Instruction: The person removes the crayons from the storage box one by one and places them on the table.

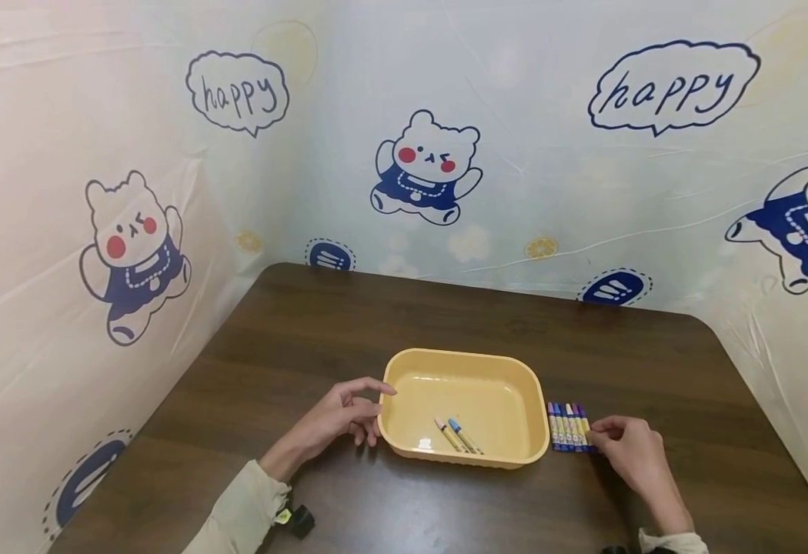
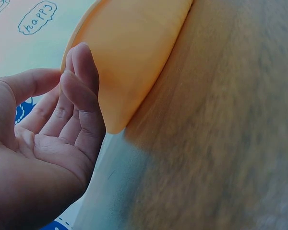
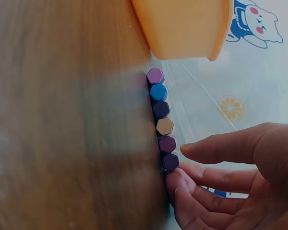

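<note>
A yellow tray (image 1: 465, 362) stands on the dark wooden table. My left hand (image 1: 338, 415) holds its left rim between index finger and thumb; the left wrist view shows this hand (image 2: 62, 129) at the tray's edge (image 2: 129, 57). Two crayons, one pink-tipped (image 1: 450, 436) and one blue-tipped (image 1: 465, 436), lie inside the tray. Right of it, several crayons (image 1: 562, 431) lie side by side in a row. My right hand (image 1: 631, 454) pinches the dark purple crayon (image 3: 170, 161) at the row's right end, fingertips low to the table.
Behind the table (image 1: 335, 308) hangs a pale printed curtain (image 1: 348, 100) with cartoon bears, which also runs along both sides. The tray's right wall stands close beside the crayon row.
</note>
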Tool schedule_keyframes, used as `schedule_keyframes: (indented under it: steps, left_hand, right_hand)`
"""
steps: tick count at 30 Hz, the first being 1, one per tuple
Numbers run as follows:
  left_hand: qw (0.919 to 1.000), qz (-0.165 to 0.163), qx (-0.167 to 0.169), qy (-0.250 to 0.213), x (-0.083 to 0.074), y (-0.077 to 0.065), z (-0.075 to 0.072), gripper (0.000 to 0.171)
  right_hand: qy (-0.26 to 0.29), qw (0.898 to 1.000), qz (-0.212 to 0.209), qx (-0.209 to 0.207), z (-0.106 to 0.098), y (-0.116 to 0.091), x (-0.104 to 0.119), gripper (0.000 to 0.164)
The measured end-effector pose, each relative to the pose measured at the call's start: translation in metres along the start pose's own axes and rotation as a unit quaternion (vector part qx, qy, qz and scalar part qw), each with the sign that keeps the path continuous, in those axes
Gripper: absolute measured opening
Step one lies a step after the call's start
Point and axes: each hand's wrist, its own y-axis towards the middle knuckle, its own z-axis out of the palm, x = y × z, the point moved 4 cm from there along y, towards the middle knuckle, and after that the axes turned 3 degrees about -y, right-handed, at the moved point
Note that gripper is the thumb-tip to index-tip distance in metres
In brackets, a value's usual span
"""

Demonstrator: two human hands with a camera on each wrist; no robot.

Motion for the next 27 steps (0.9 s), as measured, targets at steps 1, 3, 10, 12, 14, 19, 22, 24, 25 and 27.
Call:
schedule_keyframes:
  steps: [1,3,10,12,14,19,22,24,25,27]
  left_hand:
    - [1.0,0.001,0.001,0.0,0.0,0.0,0.0,0.037]
    - [1.0,0.003,0.003,0.0,0.0,-0.001,0.0,0.037]
    - [1.0,0.003,0.006,0.0,0.0,-0.001,-0.001,0.037]
    - [1.0,0.003,0.004,0.001,0.0,-0.001,-0.001,0.036]
    - [1.0,0.004,0.003,0.001,0.0,-0.001,-0.001,0.036]
    - [1.0,0.002,0.007,-0.003,0.0,-0.001,-0.001,0.038]
    - [1.0,0.002,0.007,-0.004,0.001,-0.001,-0.001,0.039]
    - [1.0,0.002,0.006,-0.003,0.001,-0.001,-0.001,0.038]
    - [1.0,0.002,0.005,-0.002,0.001,-0.001,-0.001,0.037]
    - [1.0,0.003,0.006,-0.003,0.001,-0.001,-0.001,0.037]
  right_hand:
    - [0.001,1.0,0.002,0.001,0.0,0.0,0.0,0.019]
    - [0.002,1.0,0.004,0.0,0.0,-0.001,0.0,0.02]
    - [-0.012,0.999,-0.02,-0.04,-0.006,-0.004,0.008,0.023]
    - [-0.011,0.997,-0.036,-0.062,-0.009,-0.006,0.017,0.022]
    - [-0.009,0.995,-0.051,-0.083,-0.013,-0.008,0.028,0.021]
    - [-0.006,0.988,-0.097,-0.119,-0.022,-0.014,0.064,0.016]
    - [-0.002,0.983,-0.137,-0.124,-0.024,-0.017,0.088,0.014]
    - [0.0,0.98,-0.161,-0.118,-0.023,-0.018,0.103,0.014]
    - [0.001,0.979,-0.171,-0.111,-0.022,-0.018,0.11,0.014]
    - [-0.003,0.977,-0.19,-0.099,-0.018,-0.017,0.123,0.015]
